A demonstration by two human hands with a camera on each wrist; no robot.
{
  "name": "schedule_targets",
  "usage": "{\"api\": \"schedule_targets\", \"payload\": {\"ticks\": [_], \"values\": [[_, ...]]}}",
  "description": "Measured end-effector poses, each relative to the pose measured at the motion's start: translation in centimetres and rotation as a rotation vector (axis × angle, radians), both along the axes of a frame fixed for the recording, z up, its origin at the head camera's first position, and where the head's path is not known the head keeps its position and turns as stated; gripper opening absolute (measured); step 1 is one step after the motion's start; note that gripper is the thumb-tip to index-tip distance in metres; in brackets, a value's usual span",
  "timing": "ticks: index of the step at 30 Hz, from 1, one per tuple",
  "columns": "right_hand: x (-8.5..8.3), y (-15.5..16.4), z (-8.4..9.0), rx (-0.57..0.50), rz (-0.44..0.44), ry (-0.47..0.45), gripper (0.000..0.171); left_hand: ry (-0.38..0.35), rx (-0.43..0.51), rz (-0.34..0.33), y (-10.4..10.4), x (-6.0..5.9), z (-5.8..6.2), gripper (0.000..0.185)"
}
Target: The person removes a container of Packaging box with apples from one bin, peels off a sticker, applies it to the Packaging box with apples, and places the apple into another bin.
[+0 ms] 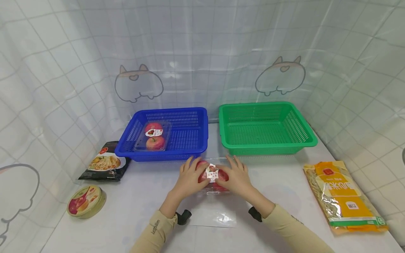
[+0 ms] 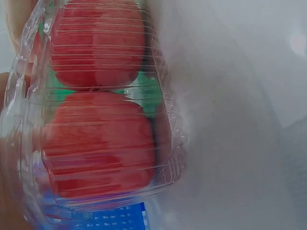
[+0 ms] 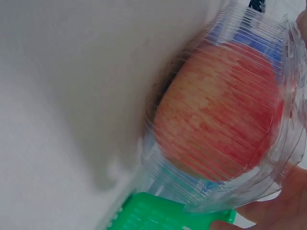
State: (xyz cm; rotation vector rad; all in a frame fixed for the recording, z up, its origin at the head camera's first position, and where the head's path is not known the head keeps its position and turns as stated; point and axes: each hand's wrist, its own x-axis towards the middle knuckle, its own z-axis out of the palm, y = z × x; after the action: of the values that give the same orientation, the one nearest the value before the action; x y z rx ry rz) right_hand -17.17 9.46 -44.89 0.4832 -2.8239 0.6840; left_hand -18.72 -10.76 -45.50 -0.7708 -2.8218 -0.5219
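Between my two hands is a clear plastic box of red apples (image 1: 212, 174) with a white label on its lid. My left hand (image 1: 188, 178) grips its left side and my right hand (image 1: 238, 178) grips its right side, thumbs over the lid. The left wrist view has two red apples behind the ribbed wall of the box (image 2: 98, 143). In the right wrist view one red and yellow apple (image 3: 220, 112) fills the near end, and part of the right hand (image 3: 273, 206) shows at the edge. Whether the box touches the table is unclear.
A blue basket (image 1: 202, 140) holds another apple box (image 1: 155, 137). Beside it stands a green basket (image 1: 269, 140). At left lie a black food packet (image 1: 105, 163) and a round tin (image 1: 86, 202); at right, a yellow packet (image 1: 343, 196). A glossy clear sheet (image 1: 212, 216) lies in front.
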Motion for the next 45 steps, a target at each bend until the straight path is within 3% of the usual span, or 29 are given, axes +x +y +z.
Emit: {"api": "schedule_targets", "payload": {"ticks": [2,5,8,10,12,14,18,19,20,21,22,23,25,26,27,28,29,36,40,45], "values": [[0.0,0.3,-0.3,-0.083,-0.012,0.005,0.056,-0.026,0.06,0.007,-0.1,0.1,-0.2,0.056],[0.3,1.2,-0.5,-0.349,-0.047,-0.078,0.065,-0.105,0.233,0.034,-0.6,0.5,-0.4,0.058],[0.7,2.3,-0.5,-0.702,-0.107,-0.301,0.073,-0.25,0.471,0.108,-1.3,1.0,-0.7,0.06],[0.8,3.0,-0.6,-0.881,-0.161,-0.47,0.076,-0.376,0.621,0.173,-1.7,1.1,-0.9,0.063],[0.9,3.4,-0.7,-0.963,-0.191,-0.601,0.075,-0.5,0.729,0.229,-1.9,1.0,-1.1,0.066],[0.8,3.5,-1.0,-0.989,-0.195,-0.666,0.07,-0.597,0.79,0.273,-1.9,0.9,-1.2,0.068],[0.9,2.9,-1.5,-0.985,-0.164,-0.682,0.059,-0.638,0.771,0.319,-1.6,0.4,-1.7,0.062],[0.9,2.6,-1.5,-0.993,-0.162,-0.681,0.058,-0.628,0.765,0.323,-1.6,0.1,-2.4,0.062],[0.9,2.3,-1.6,-1.006,-0.162,-0.681,0.058,-0.597,0.763,0.315,-1.7,-0.7,-4.1,0.062],[0.9,2.0,-1.6,-1.021,-0.168,-0.675,0.058,-0.577,0.763,0.31,-2.0,-2.1,-7.1,0.065],[1.0,1.6,-1.6,-1.033,-0.185,-0.67,0.057,-0.576,0.785,0.31,-2.6,-4.1,-11.3,0.07],[1.1,1.3,-1.5,-1.051,-0.194,-0.659,0.058,-0.591,0.807,0.315,-2.3,-3.9,-11.4,0.07],[1.3,0.9,-1.4,-1.091,-0.221,-0.636,0.057,-0.627,0.847,0.318,-1.9,-3.3,-11.1,0.074],[1.5,0.7,-1.3,-1.108,-0.233,-0.623,0.056,-0.646,0.865,0.328,-1.6,-2.7,-10.4,0.073],[1.6,0.6,-1.1,-1.127,-0.242,-0.613,0.056,-0.692,0.895,0.342,-1.2,-1.5,-8.7,0.072],[1.8,0.6,-1.0,-1.139,-0.248,-0.607,0.055,-0.728,0.923,0.354,-0.5,0.2,-5.7,0.069],[1.9,0.7,-0.9,-1.153,-0.245,-0.6,0.055,-0.75,0.945,0.352,0.4,2.6,-1.4,0.065],[2.8,1.2,0.4,-1.189,-0.212,-0.628,0.054,-0.836,1.099,0.252,0.3,4.5,0.1,0.061],[3.0,1.7,1.7,-1.138,-0.202,-0.647,0.055,-0.866,1.133,0.229,-0.3,5.1,1.1,0.05],[2.5,2.6,3.2,-1.062,-0.196,-0.636,0.057,-0.903,1.18,0.215,-1.2,5.3,2.1,0.05]]}}
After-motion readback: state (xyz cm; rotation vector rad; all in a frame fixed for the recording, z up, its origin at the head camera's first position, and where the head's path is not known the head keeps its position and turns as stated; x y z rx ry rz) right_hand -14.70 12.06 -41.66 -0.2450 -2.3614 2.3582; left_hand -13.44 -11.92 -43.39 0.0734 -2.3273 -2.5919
